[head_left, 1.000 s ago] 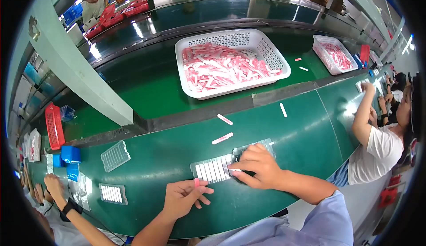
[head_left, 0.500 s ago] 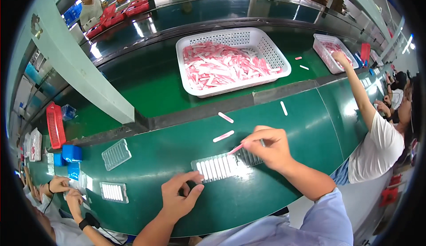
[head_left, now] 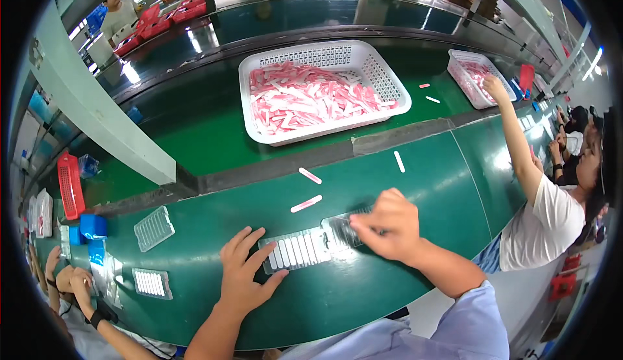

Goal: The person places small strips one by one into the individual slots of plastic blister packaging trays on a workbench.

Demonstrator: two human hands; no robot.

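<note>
A clear plastic case (head_left: 295, 266) lies unfolded on the green table. Its left half holds a row of several white strips (head_left: 300, 249) with rounded ends, lying side by side, and its right half is a see-through ribbed lid (head_left: 337, 231). My left hand (head_left: 243, 272) has its fingers spread, the tips at the left edge of the case. Over the lid, my right hand (head_left: 392, 227) has curled fingers with the thumb pointing left; whatever it grips is hidden. Beyond the case lie two loose pink-and-white strips, a nearer strip (head_left: 306, 203) and a farther strip (head_left: 310, 175).
A white basket (head_left: 259, 131) heaped with pink and white strips stands behind the ledge. A lone strip (head_left: 399, 161) lies farther right. At left are an unfilled clear case (head_left: 154, 229) and a filled case (head_left: 152, 284). Co-workers sit on both sides; one reaches into another basket (head_left: 459, 74).
The pink strip between my right fingers no longer shows, and that hand is now over the lid. My left fingers have spread. The whole view has shifted, moving things slightly left.
</note>
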